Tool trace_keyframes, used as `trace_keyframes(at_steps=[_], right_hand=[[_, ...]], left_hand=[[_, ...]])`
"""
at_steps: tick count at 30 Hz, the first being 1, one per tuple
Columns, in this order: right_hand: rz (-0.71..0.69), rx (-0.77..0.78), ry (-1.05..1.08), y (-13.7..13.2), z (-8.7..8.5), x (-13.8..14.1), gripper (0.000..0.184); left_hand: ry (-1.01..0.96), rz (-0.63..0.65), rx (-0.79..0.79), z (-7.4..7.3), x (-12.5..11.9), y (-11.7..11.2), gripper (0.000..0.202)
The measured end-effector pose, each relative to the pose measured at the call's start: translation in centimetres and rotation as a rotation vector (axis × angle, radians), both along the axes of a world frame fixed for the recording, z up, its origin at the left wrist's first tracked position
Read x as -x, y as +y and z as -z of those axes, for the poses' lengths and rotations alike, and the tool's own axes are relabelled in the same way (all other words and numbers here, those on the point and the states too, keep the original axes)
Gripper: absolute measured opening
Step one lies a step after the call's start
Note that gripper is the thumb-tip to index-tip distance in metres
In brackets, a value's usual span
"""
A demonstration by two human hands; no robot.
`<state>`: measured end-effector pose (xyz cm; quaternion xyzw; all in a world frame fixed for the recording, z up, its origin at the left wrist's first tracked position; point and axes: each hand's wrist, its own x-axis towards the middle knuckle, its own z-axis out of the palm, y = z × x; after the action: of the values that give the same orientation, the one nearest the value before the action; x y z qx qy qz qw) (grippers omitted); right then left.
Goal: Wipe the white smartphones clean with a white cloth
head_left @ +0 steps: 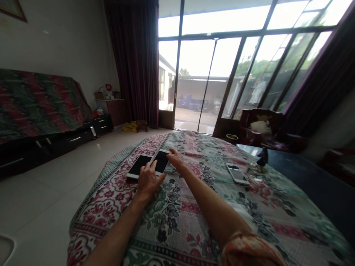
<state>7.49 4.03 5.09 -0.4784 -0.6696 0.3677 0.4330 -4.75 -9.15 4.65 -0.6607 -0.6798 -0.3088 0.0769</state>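
Observation:
Two white phones with dark screens lie side by side on a floral cloth (177, 221) that covers a table. My left hand (148, 179) rests with its fingers spread at the near edge of the left phone (138, 165) and the right phone (161, 161). My right hand (175, 159) lies flat with fingers stretched out, touching the right side of the right phone. A third phone (237, 173) lies alone further right on the cloth, apart from both hands.
A small dark figurine (262, 157) stands at the cloth's right edge by a dark glossy tabletop (305, 177). A covered sofa (39, 103) lines the left wall. Wooden chairs (260, 127) stand before large glass doors (210, 81). Pale tiled floor (55, 184) lies left.

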Motion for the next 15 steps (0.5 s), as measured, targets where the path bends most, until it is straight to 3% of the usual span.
trace_keyframes(at_steps=[3,8,15], right_hand=[[0.154,0.056,-0.089,-0.4,0.1,-5.5,0.051],[0.277,0.105,-0.23,-2.3,0.6,-13.0,0.047],[0.26,0.057,-0.384,-4.8,0.5,-17.1,0.047]], left_hand=[[-0.049,0.098,0.101,0.3,-4.4,0.3,0.072],[-0.038,0.206,0.239,0.8,-10.4,0.0,0.076],[0.036,0.231,0.311,0.4,-14.9,-0.3,0.082]])
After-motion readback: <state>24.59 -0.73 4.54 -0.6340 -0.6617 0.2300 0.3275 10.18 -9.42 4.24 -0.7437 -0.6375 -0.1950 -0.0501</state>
